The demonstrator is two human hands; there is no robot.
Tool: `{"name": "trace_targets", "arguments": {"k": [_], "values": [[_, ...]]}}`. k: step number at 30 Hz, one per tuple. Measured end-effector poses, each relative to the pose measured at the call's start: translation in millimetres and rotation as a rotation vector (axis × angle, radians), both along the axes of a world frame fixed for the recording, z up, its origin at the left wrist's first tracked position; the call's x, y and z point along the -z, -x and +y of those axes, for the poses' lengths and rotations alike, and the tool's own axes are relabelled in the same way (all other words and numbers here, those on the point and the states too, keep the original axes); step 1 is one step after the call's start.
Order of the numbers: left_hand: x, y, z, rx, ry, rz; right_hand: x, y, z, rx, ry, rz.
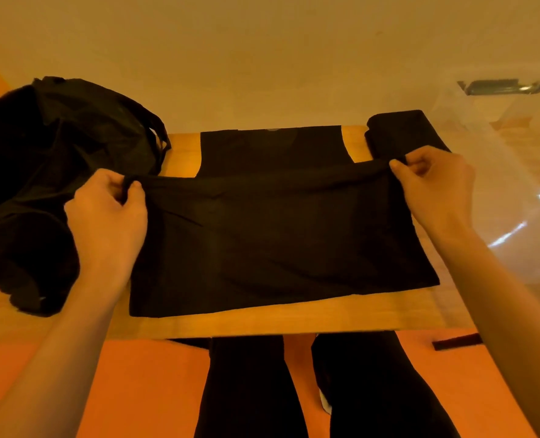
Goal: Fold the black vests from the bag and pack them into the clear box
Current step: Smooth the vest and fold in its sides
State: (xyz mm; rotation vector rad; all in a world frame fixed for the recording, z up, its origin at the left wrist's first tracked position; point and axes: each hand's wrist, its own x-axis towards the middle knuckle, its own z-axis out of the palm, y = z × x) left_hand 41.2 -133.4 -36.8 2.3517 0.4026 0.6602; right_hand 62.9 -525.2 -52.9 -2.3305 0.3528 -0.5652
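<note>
Head view, vest: the black vest, soft matte cloth, lies flat mid-bench, its lower half doubled up into a broad rectangle.
Grip: left hand and right hand each pinch one end of the raised fold edge.
Edges: the bare wooden bench shows along the near edge and beside the armholes.
Around: a slumped black bag crowds the left; a folded vest lies far right; the glossy clear box stands beside it.
</note>
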Motion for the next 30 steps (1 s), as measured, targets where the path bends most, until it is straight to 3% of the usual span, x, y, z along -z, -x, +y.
{"name": "trace_targets", "arguments": {"k": [10, 16, 30], "values": [[-3, -45, -21, 0.006, -0.235, 0.117, 4, -54, 1, 0.080, 0.452, -0.032], [4, -75, -30, -0.063, -0.174, 0.221, 10, -77, 0, 0.124, 0.553, -0.012], [17, -108, -36, -0.021, -0.068, 0.207, 19, -104, -2, 0.081, 0.581, 0.070]]}}
